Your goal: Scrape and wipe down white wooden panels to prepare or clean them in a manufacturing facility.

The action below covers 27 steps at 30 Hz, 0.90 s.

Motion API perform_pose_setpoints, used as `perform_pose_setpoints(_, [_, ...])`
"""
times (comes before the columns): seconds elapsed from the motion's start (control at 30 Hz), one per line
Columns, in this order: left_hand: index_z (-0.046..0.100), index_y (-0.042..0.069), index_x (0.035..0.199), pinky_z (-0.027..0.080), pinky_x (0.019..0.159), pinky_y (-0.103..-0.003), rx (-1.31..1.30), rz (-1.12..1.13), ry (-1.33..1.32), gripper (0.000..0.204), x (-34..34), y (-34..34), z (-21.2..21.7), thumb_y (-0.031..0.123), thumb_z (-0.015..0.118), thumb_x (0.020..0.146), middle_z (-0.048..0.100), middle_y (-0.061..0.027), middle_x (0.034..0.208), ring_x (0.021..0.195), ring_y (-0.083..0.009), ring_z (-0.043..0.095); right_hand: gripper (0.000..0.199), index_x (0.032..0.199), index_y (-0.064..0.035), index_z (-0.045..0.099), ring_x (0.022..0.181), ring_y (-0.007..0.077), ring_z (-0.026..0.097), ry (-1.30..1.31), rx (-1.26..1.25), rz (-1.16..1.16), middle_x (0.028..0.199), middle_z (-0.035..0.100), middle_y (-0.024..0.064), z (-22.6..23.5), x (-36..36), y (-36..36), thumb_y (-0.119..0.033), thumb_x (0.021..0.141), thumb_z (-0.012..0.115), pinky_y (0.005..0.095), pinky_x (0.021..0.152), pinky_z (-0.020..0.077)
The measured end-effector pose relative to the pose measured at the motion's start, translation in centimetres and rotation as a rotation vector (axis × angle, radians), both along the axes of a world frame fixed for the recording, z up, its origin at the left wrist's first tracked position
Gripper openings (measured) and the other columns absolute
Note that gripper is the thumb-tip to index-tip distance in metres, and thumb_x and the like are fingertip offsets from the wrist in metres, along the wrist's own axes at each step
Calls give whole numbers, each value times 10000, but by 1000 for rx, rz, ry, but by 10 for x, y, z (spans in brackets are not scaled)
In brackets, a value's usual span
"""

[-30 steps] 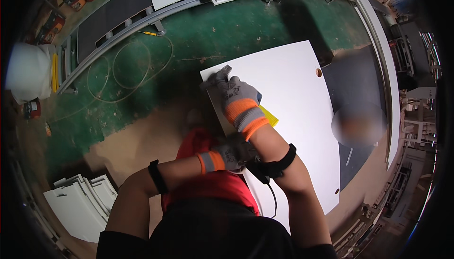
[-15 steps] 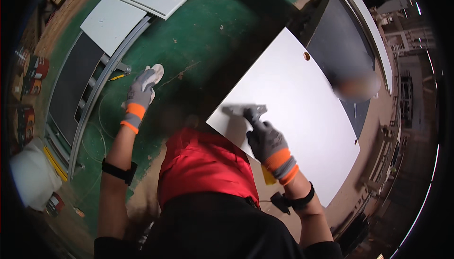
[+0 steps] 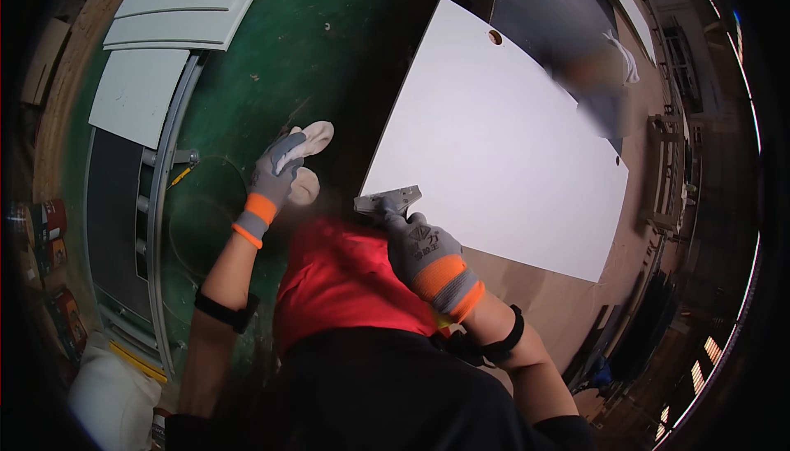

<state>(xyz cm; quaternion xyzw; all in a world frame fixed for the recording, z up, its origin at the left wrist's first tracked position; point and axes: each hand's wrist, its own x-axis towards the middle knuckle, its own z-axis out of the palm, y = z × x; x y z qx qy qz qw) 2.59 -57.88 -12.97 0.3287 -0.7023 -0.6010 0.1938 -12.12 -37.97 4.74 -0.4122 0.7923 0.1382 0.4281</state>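
Note:
A large white panel [image 3: 502, 146] with a round hole near its far edge lies in front of me, to the right. My right hand [image 3: 428, 258], in a grey and orange glove, is closed round the handle of a grey wide-headed scraper [image 3: 397, 201]. The scraper's head lies at the panel's near left corner, partly over the edge. My left hand [image 3: 271, 175], gloved alike, grips a bunched whitish cloth [image 3: 316, 138] above the green floor, left of the panel. Part of the cloth hangs below the fingers.
A dark panel [image 3: 551, 6] lies beyond the white one, with a blurred patch over it. At left, white boards [image 3: 136, 93] rest on a metal-framed roller conveyor [image 3: 164, 204]. A yellow cutter [image 3: 181, 175] is beside its frame. A white sack [image 3: 111, 389] stands at the lower left.
My right hand has drawn the scraper toward me and left, to the panel's corner. My left hand with the cloth appears further right in view. The whole view has shifted and turned.

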Motion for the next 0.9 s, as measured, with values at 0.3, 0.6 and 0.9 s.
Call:
perform_pose_setpoints(0.3, [578, 18, 1257, 410, 999, -274, -85, -50, -14, 396, -13, 5, 14, -27, 552, 864, 563, -96, 1332, 1210, -199, 539, 510, 1379, -97, 415, 731, 393, 656, 228, -368, -88, 788, 655, 218, -22, -51, -29, -124, 872, 466, 480, 653, 518])
perform_pose_setpoints(0.6, [523, 26, 1310, 358, 1064, -331, -108, 104, -8, 466, -5, 23, 49, -68, 532, 854, 485, -145, 1397, 1298, -261, 459, 491, 1369, -89, 438, 759, 391, 652, 132, -366, -59, 802, 644, 223, -19, -57, -23, -157, 884, 482, 477, 707, 526])
perform_pose_setpoints(0.9, [584, 59, 1221, 436, 962, -478, -636, -285, 34, 492, -67, 64, 115, 93, 659, 737, 458, -245, 1336, 1204, -438, 477, 424, 1248, -85, 543, 807, 314, 697, -9, -290, -254, 910, 695, 172, -9, -172, -109, -62, 831, 468, 416, 720, 559])
